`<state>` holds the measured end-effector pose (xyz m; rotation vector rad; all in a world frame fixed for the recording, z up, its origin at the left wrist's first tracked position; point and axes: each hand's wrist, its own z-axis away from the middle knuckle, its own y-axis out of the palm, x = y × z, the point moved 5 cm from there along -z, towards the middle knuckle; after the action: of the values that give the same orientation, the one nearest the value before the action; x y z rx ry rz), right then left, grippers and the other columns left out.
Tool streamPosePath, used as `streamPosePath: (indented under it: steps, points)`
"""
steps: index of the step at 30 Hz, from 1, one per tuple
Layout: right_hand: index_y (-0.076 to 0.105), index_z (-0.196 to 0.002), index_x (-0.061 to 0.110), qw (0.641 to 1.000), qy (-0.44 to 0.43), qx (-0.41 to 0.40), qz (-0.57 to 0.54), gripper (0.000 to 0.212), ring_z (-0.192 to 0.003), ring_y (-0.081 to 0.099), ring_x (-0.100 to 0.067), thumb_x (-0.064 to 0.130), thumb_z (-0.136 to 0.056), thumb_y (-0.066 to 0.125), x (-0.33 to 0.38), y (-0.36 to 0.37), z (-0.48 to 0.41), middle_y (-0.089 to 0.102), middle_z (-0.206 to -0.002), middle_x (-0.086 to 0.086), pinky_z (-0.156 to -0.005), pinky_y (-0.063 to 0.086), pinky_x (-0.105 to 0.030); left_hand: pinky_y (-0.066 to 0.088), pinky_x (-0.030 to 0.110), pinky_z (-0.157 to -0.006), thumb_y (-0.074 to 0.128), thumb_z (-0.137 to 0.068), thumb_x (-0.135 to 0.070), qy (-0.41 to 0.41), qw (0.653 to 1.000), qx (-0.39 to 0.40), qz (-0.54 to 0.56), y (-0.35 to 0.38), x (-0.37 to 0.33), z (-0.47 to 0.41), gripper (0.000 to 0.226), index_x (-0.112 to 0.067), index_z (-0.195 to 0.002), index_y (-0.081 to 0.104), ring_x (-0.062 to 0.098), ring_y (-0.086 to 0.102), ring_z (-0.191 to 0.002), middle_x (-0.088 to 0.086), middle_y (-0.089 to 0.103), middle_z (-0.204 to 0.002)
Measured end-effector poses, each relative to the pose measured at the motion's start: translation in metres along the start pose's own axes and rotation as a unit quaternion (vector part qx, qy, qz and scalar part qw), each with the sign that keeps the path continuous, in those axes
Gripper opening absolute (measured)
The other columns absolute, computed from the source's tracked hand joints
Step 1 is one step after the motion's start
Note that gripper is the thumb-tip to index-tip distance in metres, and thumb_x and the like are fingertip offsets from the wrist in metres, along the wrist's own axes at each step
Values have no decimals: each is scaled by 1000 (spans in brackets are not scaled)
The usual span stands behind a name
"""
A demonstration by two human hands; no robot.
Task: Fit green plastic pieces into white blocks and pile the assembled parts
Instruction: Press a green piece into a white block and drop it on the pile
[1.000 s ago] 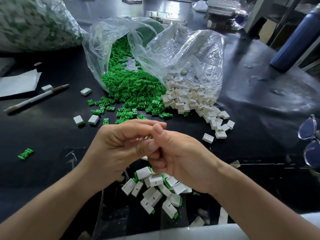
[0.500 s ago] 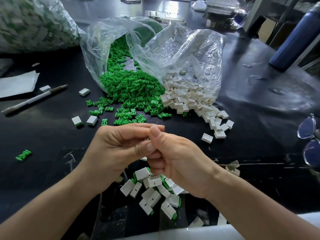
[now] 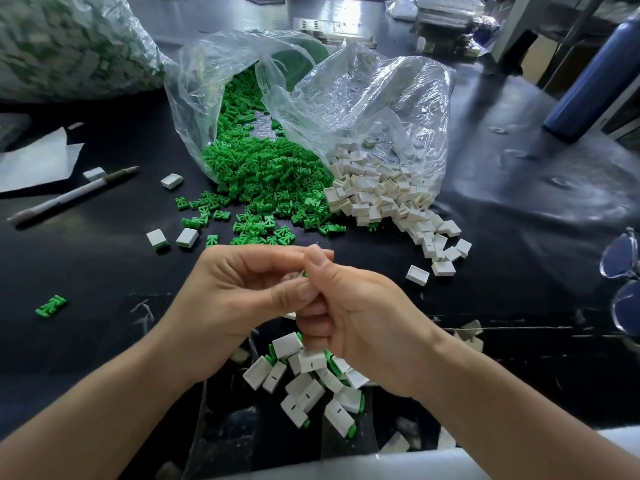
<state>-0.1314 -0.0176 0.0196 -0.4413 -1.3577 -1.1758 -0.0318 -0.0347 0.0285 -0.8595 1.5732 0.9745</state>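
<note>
My left hand and my right hand meet above the black table, fingers curled together round a small part. Only a sliver of green shows between the fingertips; the rest of the part is hidden. Below the hands lies a pile of assembled white blocks with green ends. Beyond them, loose green pieces spill from one clear bag, and white blocks spill from another clear bag.
A pen and white paper lie at the left, with a big bag of parts behind. Stray blocks and a green piece dot the table. A blue bottle and glasses stand right.
The hands stay pressed together in almost the same spot, with only slight finger movement. The piles and bags have not moved.
</note>
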Motion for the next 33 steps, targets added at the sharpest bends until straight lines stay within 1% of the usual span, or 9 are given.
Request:
streamPosePath:
  steps: [4, 7, 11, 15, 20, 25, 27, 31, 33]
  points:
    - [40, -77, 14, 999, 24, -15, 16, 36, -53, 24, -8, 49, -69, 43, -4, -1, -1, 25, -60, 3, -52, 24, -21, 56, 23, -63, 72, -54, -17, 3, 999, -27, -25, 2, -2, 1, 27, -9, -80, 75, 21, 71, -78, 9, 74, -89]
    - [41, -83, 13, 999, 32, -22, 17, 39, -53, 24, -8, 50, -70, 42, -6, -1, -1, 25, -61, 2, -52, 24, -21, 55, 22, -58, 71, -51, -16, -12, 998, -46, -28, 3, -4, 2, 27, -9, -76, 75, 20, 71, -71, 9, 74, -85]
    - [35, -71, 15, 999, 28, -29, 6, 33, -52, 23, -8, 47, -70, 43, -5, 0, -1, 24, -59, 2, -53, 21, -22, 55, 21, -56, 72, -51, -18, -16, 998, -56, -38, 4, -5, 3, 26, -11, -76, 75, 18, 71, -69, 7, 74, -84]
    - [41, -85, 13, 999, 39, -9, -8, 36, -53, 24, -9, 46, -70, 43, -4, 0, -1, 25, -59, 2, -53, 22, -22, 54, 21, -54, 73, -49, -17, -27, 997, -58, -36, 3, -4, 2, 28, -12, -76, 76, 18, 71, -66, 10, 74, -83]
    - [41, -118, -13, 995, 60, 59, -53, 74, -55, 27, -7, 48, -78, 35, 1, 2, -2, 28, -64, 3, -55, 25, -21, 52, 20, -51, 73, -51, -15, -37, 998, -52, 4, 1, -3, 0, 25, -15, -75, 77, 15, 65, -52, 9, 69, -61]
    - [50, -108, -5, 997, 36, 52, -50, 57, -54, 31, -7, 42, -77, 40, 1, -3, -2, 31, -63, 3, -54, 27, -20, 54, 25, -58, 85, -48, -22, -62, 997, -32, 37, -2, 0, 1, 44, -6, -88, 75, 21, 67, -65, 23, 71, -86]
    - [48, -97, -2, 998, 30, 46, -28, 51, -53, 31, -7, 43, -74, 42, 1, -3, -2, 33, -62, 3, -54, 28, -19, 55, 29, -60, 82, -56, -18, -75, 995, -39, 54, -3, 2, 1, 36, -3, -88, 74, 25, 67, -69, 26, 68, -96]
    - [33, -124, -22, 999, 11, 38, 27, 81, -55, 33, -6, 42, -74, 43, 3, -4, -2, 34, -64, 3, -54, 29, -18, 54, 30, -59, 66, -57, -3, -84, 994, -33, 58, -1, 4, 0, 30, 2, -87, 72, 23, 67, -67, 20, 71, -92]
    - [32, -125, -21, 998, -2, 37, 46, 81, -56, 34, -6, 42, -75, 43, 3, -6, -2, 35, -64, 4, -54, 31, -17, 54, 32, -60, 67, -56, -4, -83, 994, -33, 56, -3, 4, 0, 33, 3, -88, 71, 24, 66, -66, 19, 71, -91]
